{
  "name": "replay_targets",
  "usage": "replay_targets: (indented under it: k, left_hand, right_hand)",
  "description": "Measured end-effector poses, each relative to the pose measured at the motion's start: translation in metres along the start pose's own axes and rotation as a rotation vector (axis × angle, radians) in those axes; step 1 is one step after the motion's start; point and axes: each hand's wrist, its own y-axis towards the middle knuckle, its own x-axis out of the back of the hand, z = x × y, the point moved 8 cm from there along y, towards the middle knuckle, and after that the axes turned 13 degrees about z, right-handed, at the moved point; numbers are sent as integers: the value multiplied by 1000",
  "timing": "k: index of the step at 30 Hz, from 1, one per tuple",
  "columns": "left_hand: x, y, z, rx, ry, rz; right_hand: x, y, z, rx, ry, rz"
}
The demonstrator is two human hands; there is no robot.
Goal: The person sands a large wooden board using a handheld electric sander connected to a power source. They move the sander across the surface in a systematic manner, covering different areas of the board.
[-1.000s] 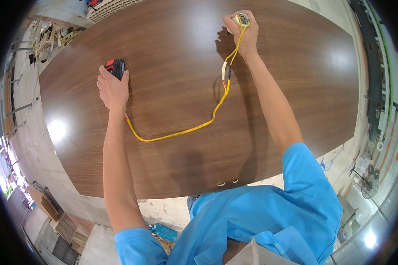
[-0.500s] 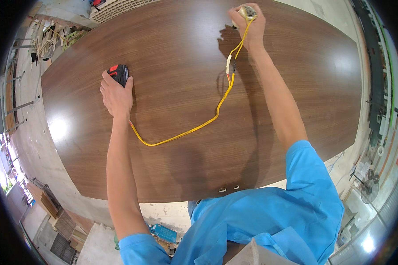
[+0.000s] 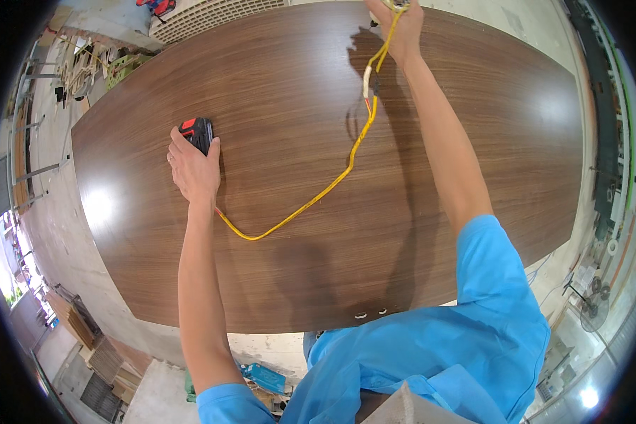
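My left hand (image 3: 193,168) is closed over a black and red power-tool battery pack (image 3: 197,133) on the left of the table, its fingers along the sides. From beneath that wrist a yellow cable (image 3: 309,203) runs in a loose curve across the tabletop to the right. Near its far end it splits at a pale sleeve (image 3: 367,83) and a dark joint. Two yellow wires climb from there to my right hand (image 3: 405,37), raised over the far edge. That hand grips a small round cream-coloured device (image 3: 398,3), mostly cut off by the picture's top.
The brown wood-grain table (image 3: 275,141) fills the middle, with two small oval pieces (image 3: 361,315) at its near edge. A perforated pale crate (image 3: 212,21) stands beyond the far left side. A fan (image 3: 596,307) is at lower right, a blue box (image 3: 265,378) below the table.
My right hand has moved farther away with the device, now partly out of the picture. The view has shifted slightly; my left hand, still on the battery pack, appears a little lower and nearer.
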Motion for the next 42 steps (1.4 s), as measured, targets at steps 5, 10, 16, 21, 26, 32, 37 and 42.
replay_targets:
  k: [5, 10, 16, 21, 26, 32, 37, 42]
  left_hand:
    - [0, 1, -1, -10, 14, -16]
    - [0, 2, 0, -2, 1, -1]
    - [2, 3, -1, 17, 7, -15]
    - [1, 4, -1, 16, 8, -7]
    - [1, 5, -2, 18, 20, -12]
    - [1, 3, -1, 10, 17, -17]
    - [1, 4, 2, 30, 28, -19]
    - [0, 9, -1, 32, 27, -14]
  right_hand:
    - [-9, 11, -2, -15, 50, 14]
    - [-5, 33, 7, -44, 69, -23]
    - [-2, 50, 6, 7, 58, -59]
    - [-14, 49, -15, 36, -7, -12]
    - [-17, 49, -35, -72, 100, -30]
    - [-11, 67, -27, 40, -10, -2]
    - [-23, 83, -56, 53, 87, -58]
    - [-18, 86, -73, -24, -36, -8]
